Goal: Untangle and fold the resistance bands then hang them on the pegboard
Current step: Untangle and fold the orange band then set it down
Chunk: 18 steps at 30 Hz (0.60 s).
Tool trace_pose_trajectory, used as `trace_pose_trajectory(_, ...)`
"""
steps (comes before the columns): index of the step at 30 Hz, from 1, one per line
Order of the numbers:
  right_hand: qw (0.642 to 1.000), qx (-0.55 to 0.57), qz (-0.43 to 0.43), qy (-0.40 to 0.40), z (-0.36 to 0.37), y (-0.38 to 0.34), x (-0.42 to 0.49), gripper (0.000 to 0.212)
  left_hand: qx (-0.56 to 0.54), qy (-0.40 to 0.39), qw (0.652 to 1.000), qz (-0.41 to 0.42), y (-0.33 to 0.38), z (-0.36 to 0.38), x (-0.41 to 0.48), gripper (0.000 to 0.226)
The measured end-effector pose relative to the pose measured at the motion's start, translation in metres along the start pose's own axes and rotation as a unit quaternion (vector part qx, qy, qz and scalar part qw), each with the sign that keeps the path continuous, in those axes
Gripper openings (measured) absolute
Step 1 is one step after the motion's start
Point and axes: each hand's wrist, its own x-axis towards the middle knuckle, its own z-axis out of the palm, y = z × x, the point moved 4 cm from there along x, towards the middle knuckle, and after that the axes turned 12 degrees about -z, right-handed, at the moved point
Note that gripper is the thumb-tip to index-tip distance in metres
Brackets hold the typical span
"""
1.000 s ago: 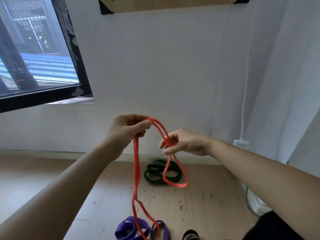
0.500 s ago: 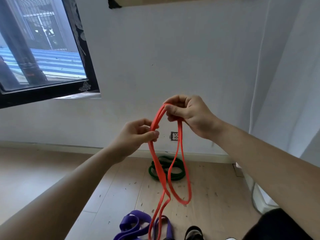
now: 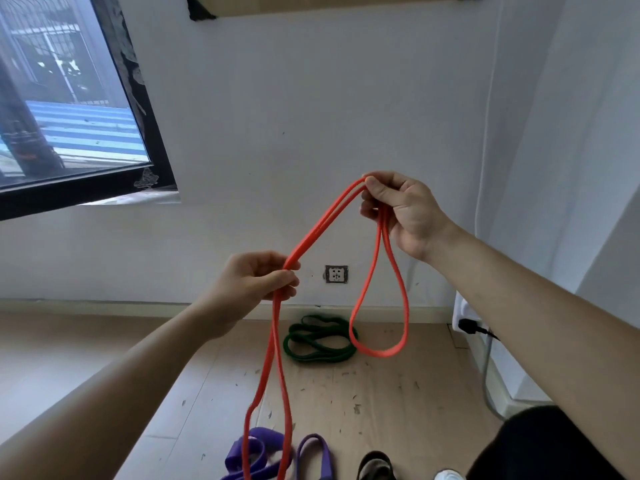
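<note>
I hold a long orange resistance band [image 3: 325, 220] in the air between both hands. My right hand [image 3: 401, 211] pinches it high up, and a loop hangs down from that hand. My left hand [image 3: 256, 282] grips two strands lower and to the left, and the rest of the band drops past it toward the floor. A green band [image 3: 318, 339] lies coiled on the wooden floor by the wall. A purple band [image 3: 256, 455] lies on the floor at the bottom edge. The lower edge of the wooden pegboard [image 3: 332, 3] shows at the top of the wall.
A dark-framed window [image 3: 72, 109] fills the upper left. A wall socket [image 3: 336, 274] sits low on the white wall. A white power strip with a black plug [image 3: 467, 322] is at the right. A sandal [image 3: 375, 465] lies on the floor near the bottom.
My right hand rose and moved right with the band, stretching two strands away from my left hand. The hanging loop under my right hand swung right.
</note>
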Motion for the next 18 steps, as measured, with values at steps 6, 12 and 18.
trace_pose_trajectory(6, 0.981, -0.096, 0.118, -0.12, -0.04, 0.033, -0.008, 0.019, -0.115, -0.01, 0.993, -0.029, -0.001, -0.012, 0.0, 0.03)
trace_pose_trajectory(12, 0.899, -0.23, 0.212, -0.308, -0.035, 0.062, -0.033, 0.036, -0.192, 0.002, 0.981, -0.001, 0.012, -0.013, -0.005, 0.032)
trace_pose_trajectory(18, 0.863, -0.308, 0.185, -0.356, -0.007, 0.07, -0.048, 0.028, -0.155, 0.022, 0.987, 0.031, 0.025, -0.002, -0.009, 0.031)
